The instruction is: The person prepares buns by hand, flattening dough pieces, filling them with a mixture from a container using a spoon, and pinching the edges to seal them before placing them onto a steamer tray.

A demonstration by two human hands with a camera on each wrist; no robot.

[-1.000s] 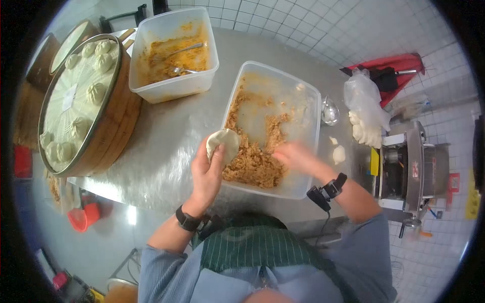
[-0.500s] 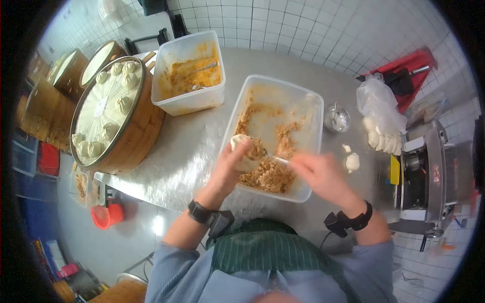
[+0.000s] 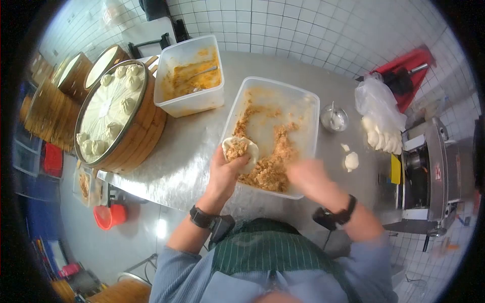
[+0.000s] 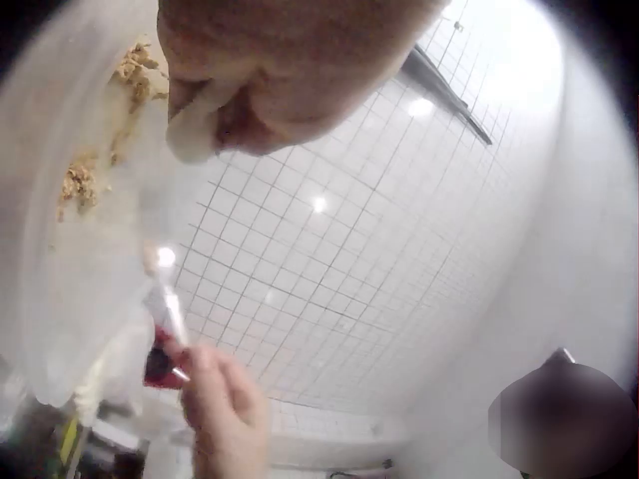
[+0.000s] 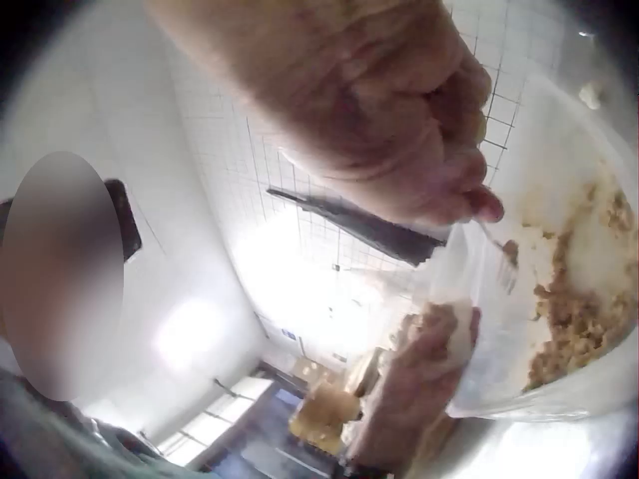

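My left hand (image 3: 223, 174) holds a round dough wrapper (image 3: 252, 155), its thumb over the near edge, with a mound of brown filling (image 3: 236, 150) on it. Blurred in the head view, my right hand (image 3: 312, 180) is over the right near part of a clear tub (image 3: 317, 118) of filling (image 3: 270, 172). The right wrist view shows that hand (image 5: 399, 130) pinching a thin metal utensil (image 5: 499, 245); the left wrist view also shows the utensil (image 4: 174, 311) in its fingers.
A bamboo steamer (image 3: 146, 134) with pleated buns stands left, beside a tub (image 3: 194, 107) with orange residue. Right of the filling tub are a metal bowl (image 3: 334, 118), dough pieces (image 3: 351, 161), bagged dough (image 3: 381, 137) and a machine (image 3: 429, 174).
A mound of filling now shows on the wrapper, which faces upward. My right hand has drawn back from the wrapper toward the tub's near right part.
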